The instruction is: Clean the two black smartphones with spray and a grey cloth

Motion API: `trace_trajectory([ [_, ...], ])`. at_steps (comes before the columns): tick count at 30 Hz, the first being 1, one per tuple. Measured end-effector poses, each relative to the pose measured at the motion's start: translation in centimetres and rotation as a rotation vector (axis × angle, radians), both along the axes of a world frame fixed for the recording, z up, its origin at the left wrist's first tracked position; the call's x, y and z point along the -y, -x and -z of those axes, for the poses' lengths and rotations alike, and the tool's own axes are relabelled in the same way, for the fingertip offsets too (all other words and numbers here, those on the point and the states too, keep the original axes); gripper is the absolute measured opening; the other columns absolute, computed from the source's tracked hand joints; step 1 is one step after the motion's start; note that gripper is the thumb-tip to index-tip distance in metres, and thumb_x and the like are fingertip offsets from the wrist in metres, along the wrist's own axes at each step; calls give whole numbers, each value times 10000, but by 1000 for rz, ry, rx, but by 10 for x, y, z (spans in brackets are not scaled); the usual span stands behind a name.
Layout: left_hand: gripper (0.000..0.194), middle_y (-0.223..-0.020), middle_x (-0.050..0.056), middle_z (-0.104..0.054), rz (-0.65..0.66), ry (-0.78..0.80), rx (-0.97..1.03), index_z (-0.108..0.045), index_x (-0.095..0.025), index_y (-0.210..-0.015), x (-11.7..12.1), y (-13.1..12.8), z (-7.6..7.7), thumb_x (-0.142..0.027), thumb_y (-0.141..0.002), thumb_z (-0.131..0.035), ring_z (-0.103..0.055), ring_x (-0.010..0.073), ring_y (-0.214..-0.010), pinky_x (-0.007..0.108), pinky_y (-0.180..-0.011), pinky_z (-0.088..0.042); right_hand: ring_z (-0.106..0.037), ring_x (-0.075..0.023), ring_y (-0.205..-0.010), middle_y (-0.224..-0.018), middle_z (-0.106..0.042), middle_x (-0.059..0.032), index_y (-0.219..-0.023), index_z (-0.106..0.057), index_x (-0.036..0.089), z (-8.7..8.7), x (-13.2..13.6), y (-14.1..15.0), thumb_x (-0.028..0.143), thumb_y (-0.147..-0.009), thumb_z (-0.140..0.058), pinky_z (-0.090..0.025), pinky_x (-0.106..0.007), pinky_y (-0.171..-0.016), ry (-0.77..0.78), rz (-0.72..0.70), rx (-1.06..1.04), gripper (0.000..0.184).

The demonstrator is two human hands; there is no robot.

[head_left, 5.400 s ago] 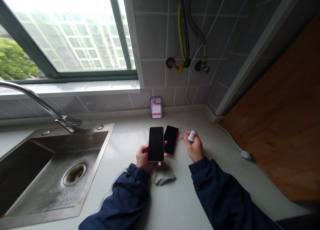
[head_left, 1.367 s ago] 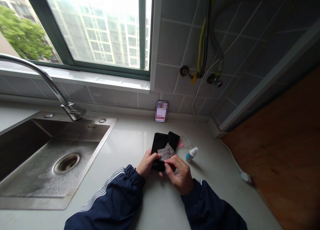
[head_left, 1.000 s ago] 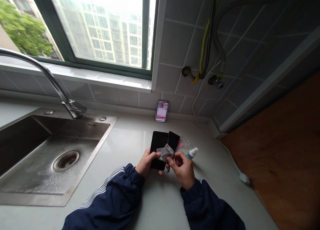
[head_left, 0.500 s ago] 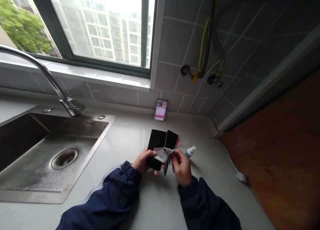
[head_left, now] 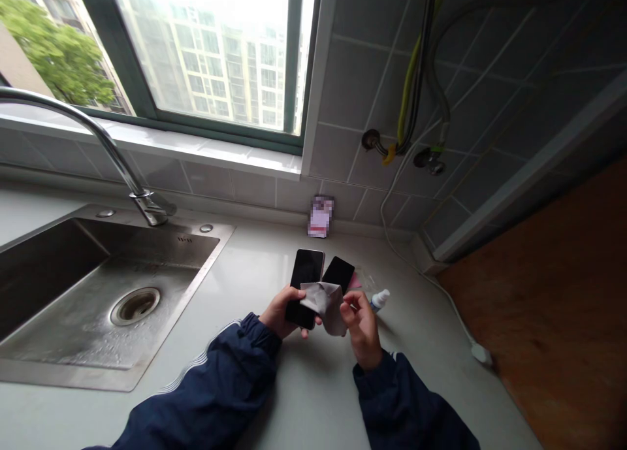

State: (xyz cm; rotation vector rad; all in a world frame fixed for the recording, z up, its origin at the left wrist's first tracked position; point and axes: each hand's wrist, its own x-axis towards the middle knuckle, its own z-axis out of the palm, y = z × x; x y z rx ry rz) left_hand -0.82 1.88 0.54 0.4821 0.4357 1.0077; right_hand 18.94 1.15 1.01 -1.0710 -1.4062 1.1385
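Observation:
My left hand (head_left: 280,309) grips a black phone (head_left: 304,281) by its lower half, screen up, a little above the pale counter (head_left: 255,267). My right hand (head_left: 361,319) pinches a grey cloth (head_left: 326,301) that hangs against the phone's right edge. A second black phone (head_left: 339,272) lies on the counter just behind the cloth. A small white spray bottle (head_left: 379,299) with a blue base lies beside my right hand.
A steel sink (head_left: 63,287) with a curved tap (head_left: 122,169) fills the left. A small blurred card (head_left: 320,216) leans on the tiled wall. A white cable (head_left: 441,287) runs along the counter to a plug near the brown wooden panel (head_left: 553,306).
My right hand put down the spray bottle and took up the grey cloth. It has been rubbing the cloth over the phone held in my left hand, and the cloth now hangs at its right edge.

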Motion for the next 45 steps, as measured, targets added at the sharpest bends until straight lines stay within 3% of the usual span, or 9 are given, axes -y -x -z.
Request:
trace_trajectory([
  [5, 472, -757, 155, -720, 72, 6, 45, -613, 4, -1136, -1, 2, 5, -336, -813, -563, -719, 271, -632, 290, -356, -540, -628, -192, -791, -903, -632, -42, -1017, -527, 209, 6, -3, 3, 534, -851, -688, -488, -267, -617, -77, -51, 116, 399],
  [11, 432, -754, 156, -718, 24, -47, -30, -630, -20, -1095, 0, 0, -2, -313, -782, -577, -720, 289, -638, 304, -358, -542, -402, -98, -522, -621, -410, 76, -778, -474, 222, 7, -1, -3, 445, -833, -739, -366, -227, -518, -305, 315, 305, 350],
  [14, 395, -754, 164, -718, -3, -77, -65, -636, -25, -1060, 1, -2, -5, -305, -787, -574, -722, 292, -635, 307, -362, -549, -416, -95, -499, -566, -445, 61, -698, -504, 209, 1, 4, -4, 451, -886, -692, -365, -231, -506, -331, 139, 333, 359],
  [18, 328, -772, 169, -721, 15, -127, -123, -622, -44, -1034, 2, -5, -3, -271, -801, -575, -730, 305, -640, 319, -369, -561, -552, -129, -544, -685, -630, -12, -957, -605, 182, -1, 8, 2, 541, -939, -595, -412, -230, -465, -60, -191, 64, 360],
  [26, 510, -889, 195, -738, 113, -156, -166, -578, -76, -1219, 7, -11, 3, -463, -888, -574, -745, 314, -690, 326, -412, -582, -576, -121, -484, -661, -601, 21, -880, -598, 188, 1, 6, 4, 491, -903, -666, -441, -223, -437, 31, -105, 37, 311],
  [33, 775, -930, 194, -733, 197, -120, 18, -550, -92, -1340, 2, -13, 12, -708, -925, -329, -748, 326, -740, 354, -438, -588, -580, -131, -570, -709, -585, 18, -852, -614, 194, -7, 6, 0, 379, -927, -639, -492, -230, -501, -215, 146, 153, 201],
  [37, 769, -1042, 214, -717, 280, -101, 35, -559, -108, -1320, 2, -13, 15, -717, -928, -302, -750, 340, -777, 364, -455, -591, -651, -193, -833, -882, -646, -28, -880, -636, 199, -15, 4, -7, 247, -877, -698, -547, -331, -759, -633, 366, 297, 79],
  [41, 781, -1043, 223, -717, 345, -95, 21, -540, -102, -1336, 4, -13, 18, -720, -928, -292, -749, 347, -767, 366, -450, -580, -668, -233, -971, -1018, -689, -67, -930, -642, 203, -19, 2, -13, 126, -845, -708, -553, -396, -851, -932, 372, 396, 133],
  [45, 768, -1028, 206, -720, 370, -83, 15, -551, -109, -1308, 2, -12, 20, -722, -924, -294, -749, 347, -773, 372, -461, -583, -662, -259, -1100, -1111, -730, -64, -1043, -675, 230, -17, -2, -12, 86, -881, -661, -531, -454, -965, -984, 325, 534, 217],
])
